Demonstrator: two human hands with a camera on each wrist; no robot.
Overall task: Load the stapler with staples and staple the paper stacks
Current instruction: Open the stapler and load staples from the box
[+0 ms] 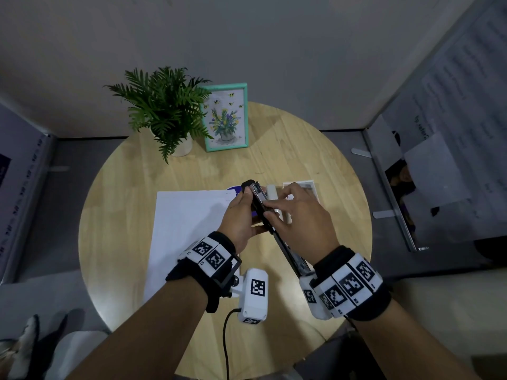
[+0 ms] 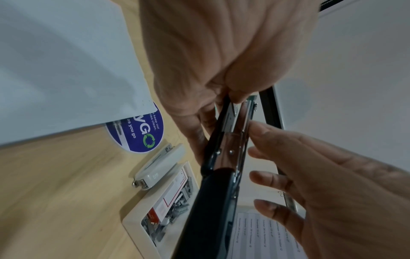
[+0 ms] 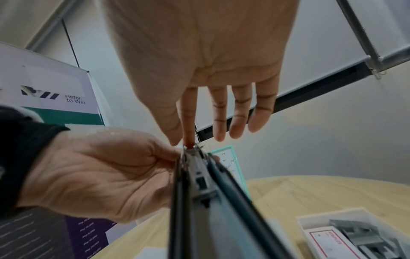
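The black stapler [image 1: 260, 207] is held open in the air above the table [image 1: 315, 149]. The left hand [image 1: 238, 218] clasps its body. The right hand [image 1: 299, 215] pinches at the staple channel, other fingers extended. It looks rigid, fairly heavy and smooth; hold the sides. The staple tray [image 2: 142, 222] lies beyond the fingertips.

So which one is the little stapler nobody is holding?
Look at the round wooden table, just past the person's two hands. The small white stapler lies flat there between the round blue sticker and the white tray of staples. The other stapler is long and black and held up in the hands.
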